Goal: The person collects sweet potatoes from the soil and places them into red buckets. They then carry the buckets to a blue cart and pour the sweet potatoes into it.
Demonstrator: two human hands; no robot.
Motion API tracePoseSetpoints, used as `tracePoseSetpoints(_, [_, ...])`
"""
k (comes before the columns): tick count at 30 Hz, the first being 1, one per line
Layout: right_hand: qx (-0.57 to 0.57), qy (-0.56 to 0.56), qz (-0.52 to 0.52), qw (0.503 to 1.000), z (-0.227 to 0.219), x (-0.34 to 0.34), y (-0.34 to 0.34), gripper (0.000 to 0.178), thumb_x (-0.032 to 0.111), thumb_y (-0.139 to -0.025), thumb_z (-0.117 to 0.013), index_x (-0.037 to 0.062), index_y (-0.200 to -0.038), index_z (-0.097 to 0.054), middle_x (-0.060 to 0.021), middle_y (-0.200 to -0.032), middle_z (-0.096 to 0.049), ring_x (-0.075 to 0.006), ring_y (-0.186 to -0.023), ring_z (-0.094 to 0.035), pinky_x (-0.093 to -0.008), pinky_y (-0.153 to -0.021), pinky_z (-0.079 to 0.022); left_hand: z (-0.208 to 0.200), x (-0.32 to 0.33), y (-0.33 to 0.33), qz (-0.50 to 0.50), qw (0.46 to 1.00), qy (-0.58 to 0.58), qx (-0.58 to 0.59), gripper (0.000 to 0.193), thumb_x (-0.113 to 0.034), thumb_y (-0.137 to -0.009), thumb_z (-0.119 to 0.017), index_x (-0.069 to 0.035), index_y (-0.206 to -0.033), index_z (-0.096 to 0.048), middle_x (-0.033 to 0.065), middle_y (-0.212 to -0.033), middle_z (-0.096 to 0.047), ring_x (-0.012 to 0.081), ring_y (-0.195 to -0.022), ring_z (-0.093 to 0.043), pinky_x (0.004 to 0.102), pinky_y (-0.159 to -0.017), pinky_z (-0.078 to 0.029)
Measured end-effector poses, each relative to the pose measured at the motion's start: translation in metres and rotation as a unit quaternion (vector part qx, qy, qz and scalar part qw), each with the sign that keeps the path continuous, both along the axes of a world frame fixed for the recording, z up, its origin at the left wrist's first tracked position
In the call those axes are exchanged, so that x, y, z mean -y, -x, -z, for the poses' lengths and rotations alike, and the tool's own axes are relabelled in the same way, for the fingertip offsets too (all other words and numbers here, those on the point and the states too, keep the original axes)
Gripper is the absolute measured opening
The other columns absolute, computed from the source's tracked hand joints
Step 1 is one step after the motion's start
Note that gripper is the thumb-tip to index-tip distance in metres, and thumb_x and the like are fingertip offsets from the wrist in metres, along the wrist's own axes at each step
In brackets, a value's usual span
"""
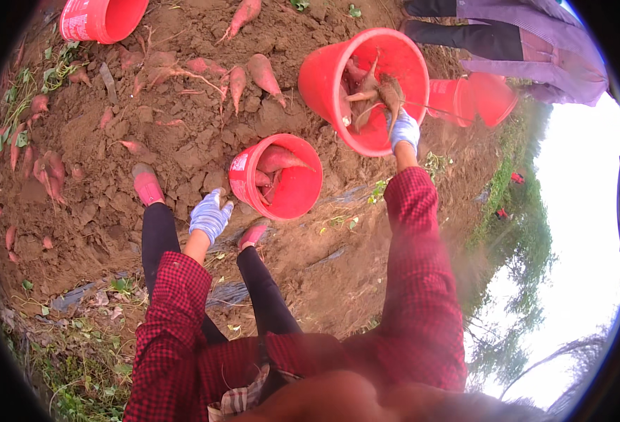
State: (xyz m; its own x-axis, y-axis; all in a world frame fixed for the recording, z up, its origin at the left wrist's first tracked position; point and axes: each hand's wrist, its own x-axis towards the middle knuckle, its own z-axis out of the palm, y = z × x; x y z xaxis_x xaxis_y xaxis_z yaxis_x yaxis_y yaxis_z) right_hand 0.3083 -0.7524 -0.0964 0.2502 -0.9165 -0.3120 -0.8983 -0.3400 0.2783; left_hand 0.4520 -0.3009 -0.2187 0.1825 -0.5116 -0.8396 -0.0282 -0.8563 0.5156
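Observation:
My right hand (405, 131), in a white and blue-grey glove, grips a brownish, soil-covered sweet potato (392, 95) at the mouth of the large red bucket (322, 74). Inside that bucket lie several more sweet potatoes with long, thin root ends. My left hand (210, 215), gloved alike, hangs beside the smaller red bucket (308, 190), with thumb and forefinger apart and nothing visible between them. A large pink-red sweet potato (276, 159) and some smaller ones sit in this smaller bucket. Its lower contents are partly hidden by the wall.
Loose sweet potatoes (262, 74) lie scattered over the clumpy brown soil (183, 151). Another red bucket (95, 20) stands at the far left. More red buckets (457, 100) are at the right, near a person in purple clothing (570, 63). Green vines (57, 74) trail at the left.

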Motion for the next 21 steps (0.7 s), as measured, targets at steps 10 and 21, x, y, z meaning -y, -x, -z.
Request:
tracePoseSetpoints(10, [0.485, -0.146, 0.270, 0.819, -0.082, 0.033, -0.006, 0.039, 0.051, -0.088, -0.056, 0.0132, -0.079, -0.051, 0.0015, -0.062, -0.047, -0.0148, -0.048, -0.048, -0.0298, -0.044, -0.040, 0.003, 0.004, 0.005, -0.075, 0.997, 0.032, -0.012, 0.048, -0.029, -0.087, -0.060, -0.004, -0.126, -0.049, 0.0163, -0.097, -0.066, 0.0275, -0.084, -0.065, 0.0382, -0.080, -0.049])
tracePoseSetpoints(21, [0.191, -0.017, 0.060, 0.980, -0.025, -0.008, -0.011, 0.047, 0.046, -0.087, -0.056, 0.0036, -0.105, -0.062, -0.0140, -0.093, -0.066, -0.0281, -0.080, -0.062, -0.0366, -0.076, -0.048, -0.014, 0.016, -0.008, -0.067, 0.997, 0.020, -0.022, 0.049, -0.031, -0.086, -0.059, -0.006, -0.127, -0.049, 0.0164, -0.114, -0.061, 0.0307, -0.106, -0.058, 0.0393, -0.090, -0.045])
